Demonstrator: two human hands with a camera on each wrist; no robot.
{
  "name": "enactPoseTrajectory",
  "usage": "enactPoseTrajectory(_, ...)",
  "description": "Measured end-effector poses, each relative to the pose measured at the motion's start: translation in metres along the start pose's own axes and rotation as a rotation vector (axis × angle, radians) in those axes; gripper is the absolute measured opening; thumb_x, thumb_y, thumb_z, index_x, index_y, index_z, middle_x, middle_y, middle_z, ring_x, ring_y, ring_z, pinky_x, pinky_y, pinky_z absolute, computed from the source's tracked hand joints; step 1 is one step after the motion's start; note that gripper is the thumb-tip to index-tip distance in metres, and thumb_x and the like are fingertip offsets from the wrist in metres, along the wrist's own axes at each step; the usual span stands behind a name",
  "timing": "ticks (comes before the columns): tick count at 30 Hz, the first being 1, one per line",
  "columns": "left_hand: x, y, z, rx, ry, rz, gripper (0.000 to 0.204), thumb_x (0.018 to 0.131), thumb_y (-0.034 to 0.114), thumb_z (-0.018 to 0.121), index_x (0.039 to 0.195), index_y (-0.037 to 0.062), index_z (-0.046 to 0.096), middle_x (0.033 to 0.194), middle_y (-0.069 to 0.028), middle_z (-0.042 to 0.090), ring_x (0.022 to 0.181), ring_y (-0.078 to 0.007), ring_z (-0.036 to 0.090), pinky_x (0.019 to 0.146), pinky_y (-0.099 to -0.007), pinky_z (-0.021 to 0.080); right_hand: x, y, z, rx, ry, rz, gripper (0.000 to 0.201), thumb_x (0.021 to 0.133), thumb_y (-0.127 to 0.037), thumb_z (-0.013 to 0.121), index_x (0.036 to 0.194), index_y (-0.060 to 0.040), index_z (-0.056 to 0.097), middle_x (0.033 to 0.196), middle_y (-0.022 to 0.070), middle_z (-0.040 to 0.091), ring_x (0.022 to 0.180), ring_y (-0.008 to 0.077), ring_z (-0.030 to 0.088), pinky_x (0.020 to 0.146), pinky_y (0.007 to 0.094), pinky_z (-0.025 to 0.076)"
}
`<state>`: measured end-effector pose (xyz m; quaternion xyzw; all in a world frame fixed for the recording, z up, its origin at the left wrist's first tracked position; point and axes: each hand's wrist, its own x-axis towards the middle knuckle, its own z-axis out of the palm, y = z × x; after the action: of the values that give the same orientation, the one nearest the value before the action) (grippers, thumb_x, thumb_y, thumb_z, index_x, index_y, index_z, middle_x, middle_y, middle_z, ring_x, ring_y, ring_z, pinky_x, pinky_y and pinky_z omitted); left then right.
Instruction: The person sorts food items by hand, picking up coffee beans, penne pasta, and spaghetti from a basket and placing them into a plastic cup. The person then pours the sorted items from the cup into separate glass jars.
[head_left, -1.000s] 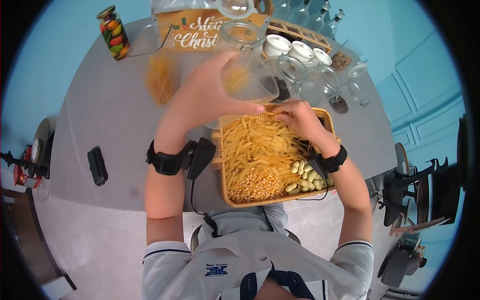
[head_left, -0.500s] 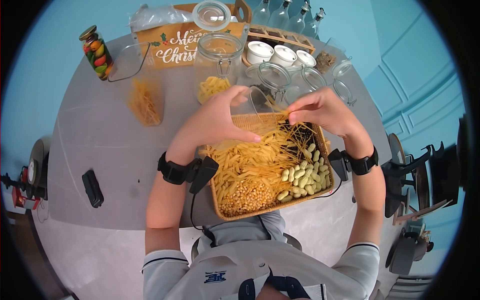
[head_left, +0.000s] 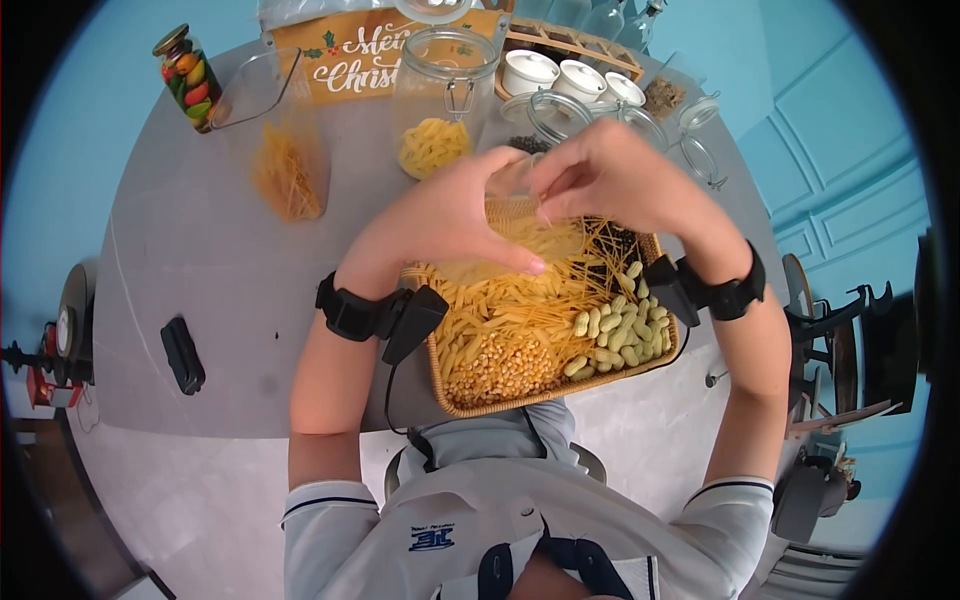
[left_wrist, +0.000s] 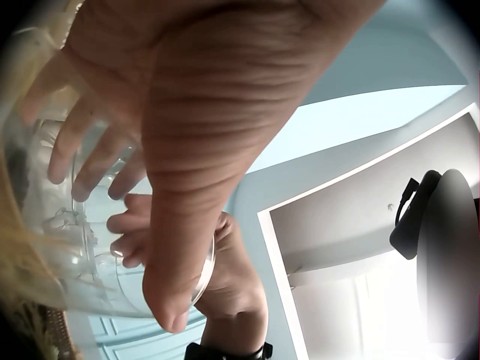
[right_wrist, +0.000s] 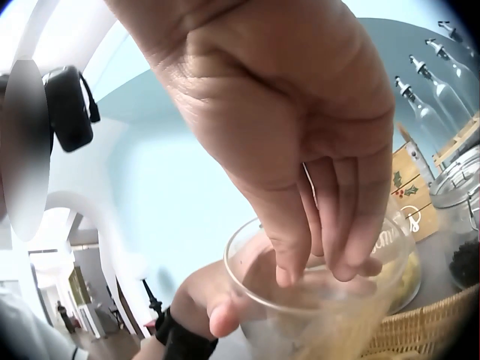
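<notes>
i'm counting one clear cup (right_wrist: 300, 330), and it's hanging tilted above the far side of the basket, near its rim. the left hand (head_left: 450, 215) is grasping it, thumb lying along the near side and four fingers spreading round the far side. the right hand (head_left: 615, 180) is dipping its fingers into the cup's mouth; i can't tell whether they're pinching anything.

one wicker basket (head_left: 520, 402) is holding five kinds of food: penne (head_left: 490, 315), corn kernels (head_left: 500, 370), peanuts (head_left: 625, 335), thin pasta strands (head_left: 575, 290) and dark beans (head_left: 622, 240). beyond it i'm seeing one clip-top jar (head_left: 445, 90) holding more penne, one strand container (head_left: 290, 180), one colourful jar (head_left: 190, 80), three white pots (head_left: 530, 72), four glass bottles (right_wrist: 426, 116) and one wooden box (head_left: 350, 60) with festive lettering. one black case (head_left: 182, 355) is lying well apart on the left.

all this is sitting on a grey worktop (head_left: 230, 300) whose far edge is curving. around it i'm looking at pale blue panelled walls (head_left: 850, 100) and a light floor (head_left: 200, 490).
</notes>
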<state>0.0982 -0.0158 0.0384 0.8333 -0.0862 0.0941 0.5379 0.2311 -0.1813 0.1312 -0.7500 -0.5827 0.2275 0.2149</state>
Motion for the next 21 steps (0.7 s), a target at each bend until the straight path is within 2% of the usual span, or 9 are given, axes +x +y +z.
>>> enactPoseTrajectory(3,-0.004,0.0,-0.002,-0.091,0.028,-0.092,0.099,0.063,0.037,0.094,0.141,-0.0005,0.046,0.131,-0.0163,0.058,0.129,-0.0273,0.053,0.11,-0.0396,0.041,-0.013,0.013,-0.013,0.25,0.15,-0.006,0.025,0.078,-0.001,0.08,0.102,-0.0015,0.077,0.087,0.0112,0.076,0.083,0.0139,0.073,0.076,0.0263,0.058)
enactPoseTrajectory(6,-0.005,-0.002,-0.007,-0.086,0.077,-0.108,0.096,0.064,0.036,0.093,0.141,0.0013,0.047,0.13,-0.0168,0.058,0.129,-0.0279,0.053,0.11,-0.0408,0.041,-0.034,0.046,-0.026,0.261,0.287,0.135,0.022,0.081,0.0,0.077,0.103,-0.0024,0.077,0.087,0.0078,0.077,0.08,0.0142,0.073,0.076,0.026,0.059)
enactPoseTrajectory(9,-0.006,-0.003,-0.01,-0.054,0.144,-0.11,0.096,0.064,0.036,0.093,0.142,0.0028,0.047,0.131,-0.0182,0.058,0.129,-0.0294,0.053,0.11,-0.0424,0.041,-0.048,0.105,-0.001,-0.117,0.044,0.19,0.028,0.08,0.002,0.076,0.108,-0.0005,0.074,0.102,0.0106,0.076,0.093,0.0206,0.073,0.085,0.0314,0.059)
enactPoseTrajectory(12,-0.007,-0.005,-0.012,0.031,0.167,-0.07,0.106,0.06,0.049,0.093,0.141,-0.0029,0.046,0.133,-0.0254,0.057,0.127,-0.0369,0.055,0.103,-0.0448,0.047,-0.066,0.125,0.037,-0.374,-0.018,-0.085,0.038,0.078,0.002,0.075,0.115,0.0005,0.07,0.12,0.0142,0.069,0.112,0.0293,0.066,0.097,0.0378,0.054)
enactPoseTrajectory(15,-0.011,0.002,-0.013,0.01,0.137,-0.1,0.095,0.064,0.035,0.093,0.141,0.003,0.048,0.132,-0.0206,0.057,0.13,-0.0324,0.052,0.111,-0.0438,0.04,-0.07,0.125,0.053,-0.308,-0.028,0.064,0.047,0.075,0.002,0.076,0.121,0.0006,0.065,0.131,0.0173,0.061,0.123,0.035,0.057,0.104,0.0409,0.049)
enactPoseTrajectory(16,-0.011,0.003,-0.012,0.003,0.129,-0.1,0.095,0.064,0.035,0.093,0.142,0.003,0.047,0.132,-0.0207,0.057,0.13,-0.0327,0.052,0.111,-0.0439,0.04,-0.07,0.126,0.057,-0.343,0.013,0.038,0.048,0.076,-0.004,0.078,0.122,0.0009,0.064,0.129,0.0165,0.063,0.12,0.0354,0.059,0.101,0.0412,0.05)
enactPoseTrajectory(21,-0.013,0.003,-0.014,-0.004,0.103,-0.104,0.098,0.064,0.034,0.094,0.143,0.0028,0.046,0.133,-0.021,0.056,0.132,-0.0339,0.051,0.111,-0.044,0.039,-0.06,0.136,0.066,-0.379,0.06,0.052,0.055,0.075,-0.011,0.082,0.125,0.0021,0.063,0.127,0.0184,0.064,0.118,0.0376,0.059,0.1,0.0419,0.05)
